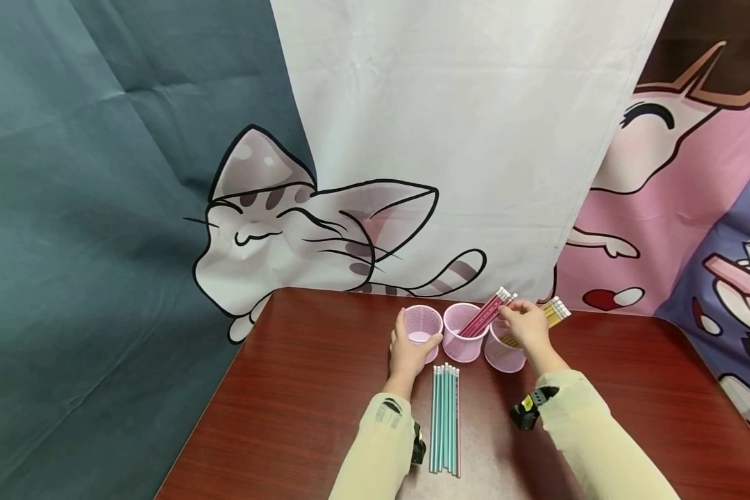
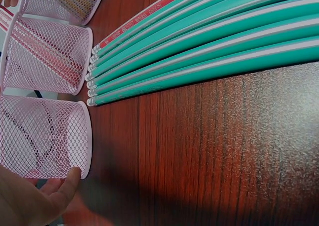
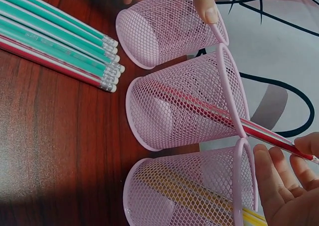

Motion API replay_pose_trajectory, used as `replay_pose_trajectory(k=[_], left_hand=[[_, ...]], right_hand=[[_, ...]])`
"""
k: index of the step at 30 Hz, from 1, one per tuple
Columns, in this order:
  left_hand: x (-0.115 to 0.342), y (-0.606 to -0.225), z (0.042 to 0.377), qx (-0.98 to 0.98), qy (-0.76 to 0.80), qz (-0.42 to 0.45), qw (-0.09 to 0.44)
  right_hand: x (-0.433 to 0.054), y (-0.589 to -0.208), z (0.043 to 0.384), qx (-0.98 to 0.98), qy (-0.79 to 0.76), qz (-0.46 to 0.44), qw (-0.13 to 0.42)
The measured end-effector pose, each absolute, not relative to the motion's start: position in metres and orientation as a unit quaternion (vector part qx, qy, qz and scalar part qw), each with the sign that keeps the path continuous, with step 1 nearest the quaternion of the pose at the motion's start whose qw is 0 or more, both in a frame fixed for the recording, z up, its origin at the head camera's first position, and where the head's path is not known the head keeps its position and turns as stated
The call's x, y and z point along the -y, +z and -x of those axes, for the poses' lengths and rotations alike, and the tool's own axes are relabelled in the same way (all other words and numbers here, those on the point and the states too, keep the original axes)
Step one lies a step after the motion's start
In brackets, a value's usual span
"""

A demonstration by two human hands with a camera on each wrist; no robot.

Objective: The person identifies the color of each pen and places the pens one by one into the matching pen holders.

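Three pink mesh pencil cups stand in a row. My left hand grips the left cup, thumb at its rim and fingers round its far side; no pencils show in this cup. The middle cup holds red pencils, leaning right with their eraser ends above the rim. Near those ends my right hand pinches a red pencil between thumb and fingers. Yellow pencils lean in the right cup, partly hidden behind the right hand.
Several green pencils and a red one lie side by side on the brown table, erasers toward the cups. A cartoon-printed cloth hangs just behind the table's back edge.
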State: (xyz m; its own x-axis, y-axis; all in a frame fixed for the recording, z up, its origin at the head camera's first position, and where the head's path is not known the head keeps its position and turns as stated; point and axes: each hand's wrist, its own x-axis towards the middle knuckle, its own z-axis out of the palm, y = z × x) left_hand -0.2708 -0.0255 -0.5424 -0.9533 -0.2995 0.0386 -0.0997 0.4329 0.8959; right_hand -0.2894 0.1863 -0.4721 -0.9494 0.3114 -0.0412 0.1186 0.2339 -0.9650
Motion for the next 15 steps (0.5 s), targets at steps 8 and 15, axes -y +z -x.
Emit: replay_pose_trajectory(k=[8,15], left_hand=[[0.0253,-0.5417,0.2703,0.840,-0.521,-0.119,0.095],[0.0249,-0.5454,0.2716,0.843,-0.516,-0.116,0.103]], right_hand=[[-0.1875,-0.4705,0.2864,0.795,0.585,0.146,0.067],[-0.1892,-0.4711,0.2858,0.774,0.616,0.138,0.051]])
